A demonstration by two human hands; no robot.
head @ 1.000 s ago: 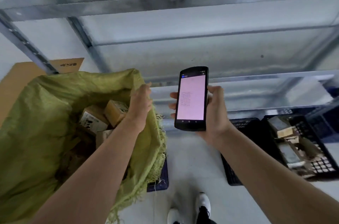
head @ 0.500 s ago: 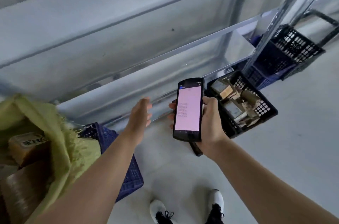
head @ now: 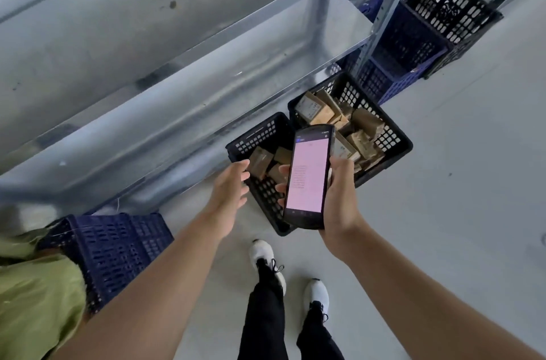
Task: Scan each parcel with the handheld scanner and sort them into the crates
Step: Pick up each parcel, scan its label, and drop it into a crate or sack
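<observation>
Grey floor holds two black crates (head: 393,135) at one o'clock, parcels (head: 316,110) inside. Right hand (head: 339,200) grips the scanner (head: 308,176); left hand (head: 232,187) hangs open, empty. Best confirm the screen's bin before fetching another parcel.

The handheld scanner (head: 308,176) is black with a pale pink screen. Brown parcels (head: 320,111) fill two black lattice crates (head: 393,138). Another crate (head: 118,247) is dark blue (same grid pattern), the sack (head: 35,300) olive green, the floor (head: 458,212) light grey.

The grey floor (head: 443,212) carries 2 black crates (head: 396,141) and blue crates (head: 118,244).
</observation>
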